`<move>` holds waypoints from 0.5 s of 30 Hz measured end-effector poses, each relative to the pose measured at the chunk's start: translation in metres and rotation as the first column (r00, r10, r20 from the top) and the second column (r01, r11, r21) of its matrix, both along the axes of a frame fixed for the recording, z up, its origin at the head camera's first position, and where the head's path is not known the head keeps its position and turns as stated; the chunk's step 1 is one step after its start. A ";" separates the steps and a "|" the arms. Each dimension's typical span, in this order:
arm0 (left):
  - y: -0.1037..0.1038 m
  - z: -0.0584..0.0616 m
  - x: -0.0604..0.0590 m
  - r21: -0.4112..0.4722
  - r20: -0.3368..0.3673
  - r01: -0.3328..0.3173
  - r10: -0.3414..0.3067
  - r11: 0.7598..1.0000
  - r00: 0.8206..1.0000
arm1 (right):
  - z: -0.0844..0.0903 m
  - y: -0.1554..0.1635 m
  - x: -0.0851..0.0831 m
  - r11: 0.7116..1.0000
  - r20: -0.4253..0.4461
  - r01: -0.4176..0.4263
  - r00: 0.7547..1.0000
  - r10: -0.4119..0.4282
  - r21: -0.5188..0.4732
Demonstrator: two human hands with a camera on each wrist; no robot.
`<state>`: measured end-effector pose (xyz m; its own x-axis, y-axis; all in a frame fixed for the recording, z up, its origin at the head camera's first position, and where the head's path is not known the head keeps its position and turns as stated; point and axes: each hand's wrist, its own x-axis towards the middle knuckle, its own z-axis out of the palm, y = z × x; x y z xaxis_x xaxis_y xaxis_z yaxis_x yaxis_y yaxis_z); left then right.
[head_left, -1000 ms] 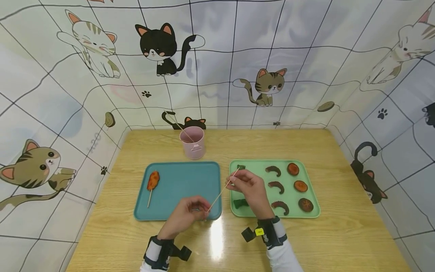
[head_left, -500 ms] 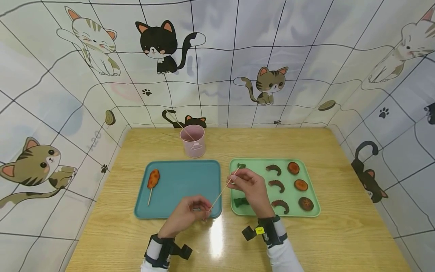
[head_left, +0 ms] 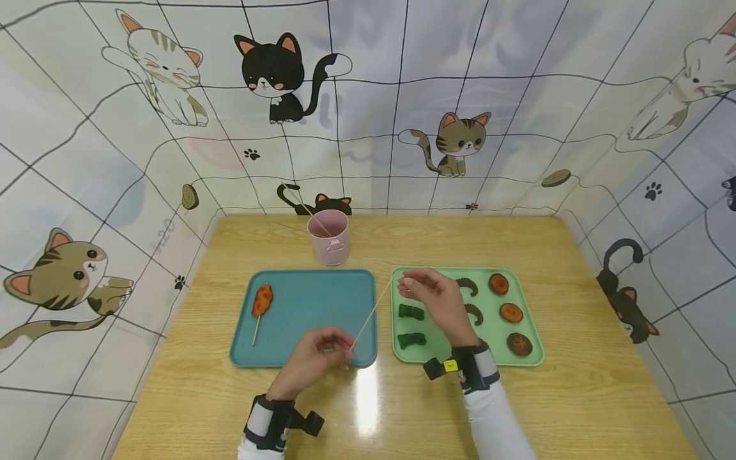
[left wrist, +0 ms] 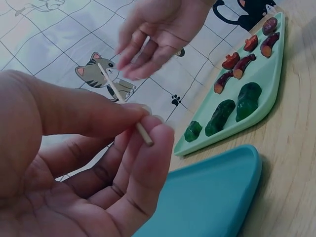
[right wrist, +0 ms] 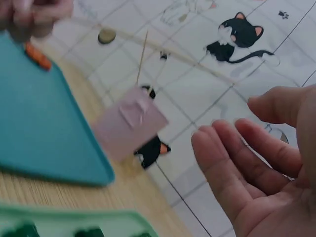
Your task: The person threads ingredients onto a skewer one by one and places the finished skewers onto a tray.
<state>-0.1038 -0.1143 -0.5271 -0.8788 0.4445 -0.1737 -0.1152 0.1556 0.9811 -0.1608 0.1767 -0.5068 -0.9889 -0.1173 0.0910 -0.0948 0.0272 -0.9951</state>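
Note:
My left hand (head_left: 315,359) pinches a thin wooden skewer (head_left: 371,314) near its lower end, between thumb and fingertips. The skewer slants up over the gap between the two trays. In the left wrist view its blunt end (left wrist: 147,139) pokes out past the fingertips. My right hand (head_left: 439,303) hovers over the left part of the green tray (head_left: 520,281). Its fingers are loosely bent and apart, holding nothing, as the right wrist view shows. Below it lie dark green food pieces (head_left: 411,340) and brown curled, tentacle-like pieces (head_left: 474,313), partly hidden by the hand and wrist.
At left, a blue tray (head_left: 310,294) holds a reddish-brown food piece on a stick (head_left: 262,300). Behind it stands a pink bucket (head_left: 330,246) with skewers leaning in it. Round brown mushroom caps (head_left: 519,344) line the green tray's right side. A cat-print sheet (head_left: 368,115) encloses the table.
My right hand has let go of the skewer's upper part and moved slightly right and up. The left hand stays in place, still pinching the skewer, which now stands a little steeper.

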 end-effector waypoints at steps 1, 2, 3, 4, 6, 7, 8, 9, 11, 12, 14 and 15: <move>0.000 -0.001 0.000 -0.001 0.004 -0.002 0.002 1.000 1.000 | -0.002 0.005 -0.003 0.997 0.006 0.015 1.000 -0.016 0.069; -0.001 -0.002 0.000 0.002 0.011 -0.004 0.004 1.000 1.000 | -0.005 0.009 -0.006 0.990 0.018 0.029 0.999 -0.032 0.138; -0.001 -0.003 0.000 0.004 0.016 -0.004 0.004 1.000 1.000 | -0.009 0.013 -0.009 0.978 0.030 0.045 0.998 -0.052 0.205; -0.001 -0.004 0.000 0.006 0.021 -0.004 0.003 1.000 1.000 | -0.013 0.017 -0.011 0.961 0.038 0.056 0.997 -0.069 0.270; -0.002 -0.005 0.000 0.015 0.033 -0.004 0.004 1.000 0.999 | -0.020 0.023 -0.013 0.923 0.049 0.062 0.995 -0.087 0.380; -0.002 -0.006 0.000 0.017 0.039 -0.006 0.006 1.000 0.999 | -0.024 0.026 -0.014 0.904 0.052 0.059 0.995 -0.090 0.423; -0.002 -0.006 0.001 0.018 0.044 -0.009 0.008 1.000 0.999 | -0.027 0.027 -0.014 0.886 0.053 0.052 0.995 -0.086 0.462; -0.002 -0.006 0.001 0.020 0.049 -0.011 0.010 1.000 0.999 | -0.031 0.028 -0.015 0.866 0.056 0.042 0.995 -0.081 0.498; -0.002 -0.007 0.001 0.022 0.061 -0.018 0.016 1.000 0.998 | -0.037 0.029 -0.016 0.833 0.065 0.011 0.996 -0.056 0.553; -0.002 -0.008 0.001 0.021 0.065 -0.020 0.019 1.000 0.998 | -0.039 0.029 -0.016 0.814 0.070 -0.004 0.997 -0.045 0.581; -0.002 -0.008 0.001 0.020 0.071 -0.022 0.020 1.000 0.997 | -0.042 0.027 -0.016 0.777 0.087 -0.032 0.996 -0.029 0.629; -0.002 -0.009 0.001 0.020 0.072 -0.021 0.019 1.000 0.997 | -0.043 0.026 -0.016 0.762 0.098 -0.044 0.995 -0.025 0.646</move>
